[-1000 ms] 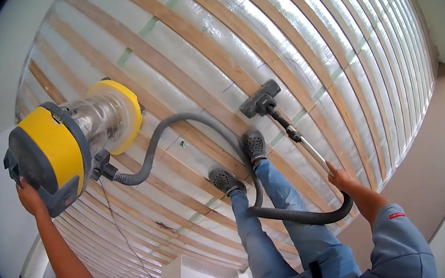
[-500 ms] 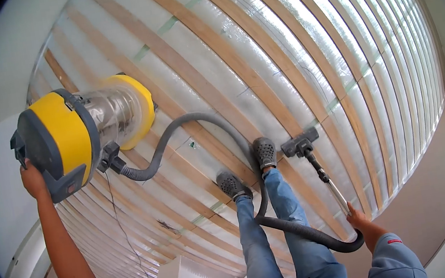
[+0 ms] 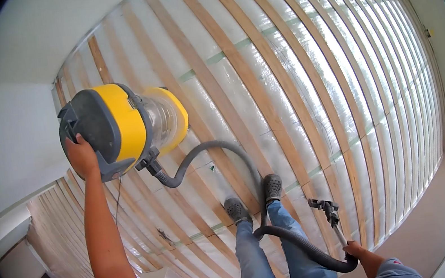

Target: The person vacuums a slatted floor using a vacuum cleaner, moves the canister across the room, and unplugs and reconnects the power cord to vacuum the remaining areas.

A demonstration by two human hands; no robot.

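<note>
My left hand (image 3: 82, 156) is closed around the handle on the dark lid of a yellow and grey vacuum cleaner (image 3: 127, 118). Its clear drum points away from me, and the whole machine leans over in view. A grey ribbed hose (image 3: 223, 143) runs from its inlet, loops past my feet and crosses my legs toward my right side. There, my right hand (image 3: 354, 249) grips the metal wand (image 3: 340, 234), close to the hose's end. At the wand's far end, the dark floor nozzle (image 3: 324, 205) is beside my right shoe; whether it touches the floor I cannot tell.
Wooden battens (image 3: 278, 88) run in parallel rows over shiny foil sheeting (image 3: 255, 69). My grey clogs (image 3: 236, 210) stand among them. A thin cable (image 3: 117, 202) hangs behind the vacuum cleaner. A white wall (image 3: 19, 150) rises at left; a plain brown strip (image 3: 432, 197) lies at right.
The view has shifted. The vacuum cleaner now sits further right in view, my left hand still on it. The nozzle has been drawn back toward me and turned, with my right hand lower.
</note>
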